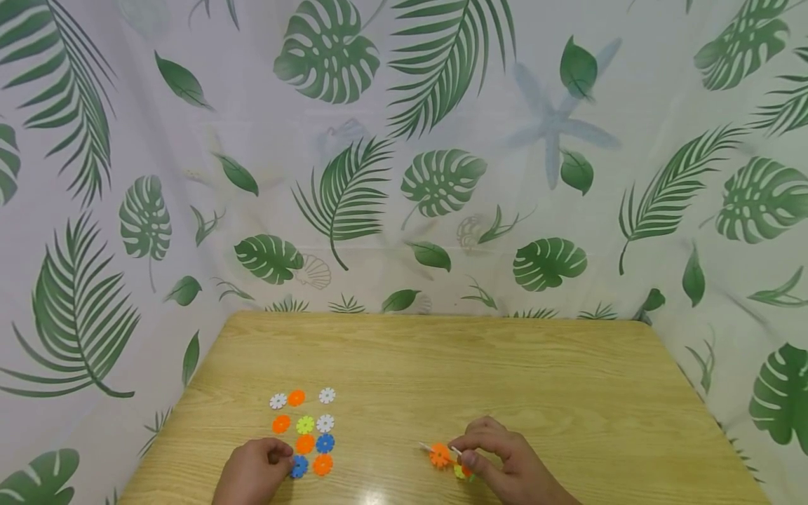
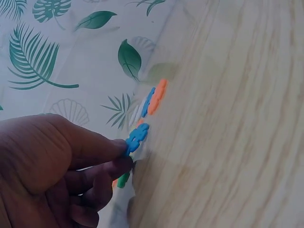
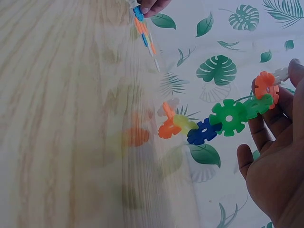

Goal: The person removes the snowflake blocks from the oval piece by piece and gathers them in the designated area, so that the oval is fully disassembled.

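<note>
My left hand (image 1: 254,468) pinches a blue notched plastic disc (image 1: 299,466) between thumb and forefinger at the near end of a group of such discs. In the left wrist view the blue disc's edge meets the fingertips, and a green piece (image 2: 123,179) shows below them. Toward the right, my right hand (image 1: 505,459) holds one end of a chain of interlocked discs. The right wrist view shows a white disc (image 3: 281,75) at the fingers, then orange, a large green disc (image 3: 229,118), a dark blue disc (image 3: 203,132), yellow and an orange disc (image 3: 168,128).
Loose discs lie in rough rows beside the left hand, among them a yellow-green disc (image 1: 305,424), a white disc (image 1: 326,395) and an orange disc (image 1: 322,464). They rest on a wooden table (image 1: 404,365). A leaf-patterned cloth (image 1: 442,280) hangs behind it and at both sides.
</note>
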`<state>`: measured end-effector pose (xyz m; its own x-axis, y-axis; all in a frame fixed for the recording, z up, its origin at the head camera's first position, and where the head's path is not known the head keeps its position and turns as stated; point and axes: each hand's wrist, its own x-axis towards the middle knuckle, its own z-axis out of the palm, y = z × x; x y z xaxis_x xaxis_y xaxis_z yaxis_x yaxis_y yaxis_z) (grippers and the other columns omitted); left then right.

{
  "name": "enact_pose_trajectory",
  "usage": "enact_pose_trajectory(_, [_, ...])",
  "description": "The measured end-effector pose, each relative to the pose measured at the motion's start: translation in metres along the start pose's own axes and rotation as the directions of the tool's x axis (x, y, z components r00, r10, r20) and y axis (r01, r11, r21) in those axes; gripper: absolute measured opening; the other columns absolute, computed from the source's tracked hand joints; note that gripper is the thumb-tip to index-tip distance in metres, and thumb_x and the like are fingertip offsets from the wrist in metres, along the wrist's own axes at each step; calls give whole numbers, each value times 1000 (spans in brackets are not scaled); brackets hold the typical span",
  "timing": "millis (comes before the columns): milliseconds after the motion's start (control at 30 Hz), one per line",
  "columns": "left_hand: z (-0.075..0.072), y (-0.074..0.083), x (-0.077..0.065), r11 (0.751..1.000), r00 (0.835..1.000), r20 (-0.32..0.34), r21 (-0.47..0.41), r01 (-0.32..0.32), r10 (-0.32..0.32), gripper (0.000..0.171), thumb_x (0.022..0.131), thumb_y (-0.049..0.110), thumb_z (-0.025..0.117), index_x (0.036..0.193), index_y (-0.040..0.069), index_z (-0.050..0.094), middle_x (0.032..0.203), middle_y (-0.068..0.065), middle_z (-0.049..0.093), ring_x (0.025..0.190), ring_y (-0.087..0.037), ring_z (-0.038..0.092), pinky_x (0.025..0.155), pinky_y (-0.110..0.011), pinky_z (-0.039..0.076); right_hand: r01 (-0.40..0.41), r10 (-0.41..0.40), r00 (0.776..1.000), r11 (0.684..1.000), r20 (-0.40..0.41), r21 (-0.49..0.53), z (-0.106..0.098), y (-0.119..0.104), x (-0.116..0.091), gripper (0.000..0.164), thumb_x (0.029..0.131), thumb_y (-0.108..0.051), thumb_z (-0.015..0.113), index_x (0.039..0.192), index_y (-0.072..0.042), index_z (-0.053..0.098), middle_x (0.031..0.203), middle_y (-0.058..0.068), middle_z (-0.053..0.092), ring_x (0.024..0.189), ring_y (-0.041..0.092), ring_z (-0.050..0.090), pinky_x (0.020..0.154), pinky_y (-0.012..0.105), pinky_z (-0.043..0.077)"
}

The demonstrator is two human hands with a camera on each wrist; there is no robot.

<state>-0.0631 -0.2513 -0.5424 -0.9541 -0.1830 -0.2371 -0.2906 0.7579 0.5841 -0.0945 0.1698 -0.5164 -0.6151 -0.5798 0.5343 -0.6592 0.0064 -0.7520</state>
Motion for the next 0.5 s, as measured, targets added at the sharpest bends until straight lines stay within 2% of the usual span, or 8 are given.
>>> enact_pose_trajectory(300, [2, -3, 3, 1000, 1000, 4, 24, 17, -17, 11, 88, 20, 79, 92, 10, 77, 78, 5, 69, 71, -14, 60, 69, -39, 52, -18, 18, 1000, 1000, 4, 5, 1, -1, -1, 45, 97, 17, 57, 127, -13, 71, 105, 0, 67, 96, 12, 56, 78, 34, 50])
enact_pose_trajectory(500, [2, -2, 4, 999, 1000, 3, 34, 7, -7, 12, 89, 20, 79, 93, 10, 77, 76, 5, 67, 69, -15, 57, 66, -36, 49, -39, 39, 999, 999, 6, -6, -2, -2, -2, 42, 99, 13, 57, 128, -15, 71, 105, 0, 67, 95, 14, 56, 78, 33, 50])
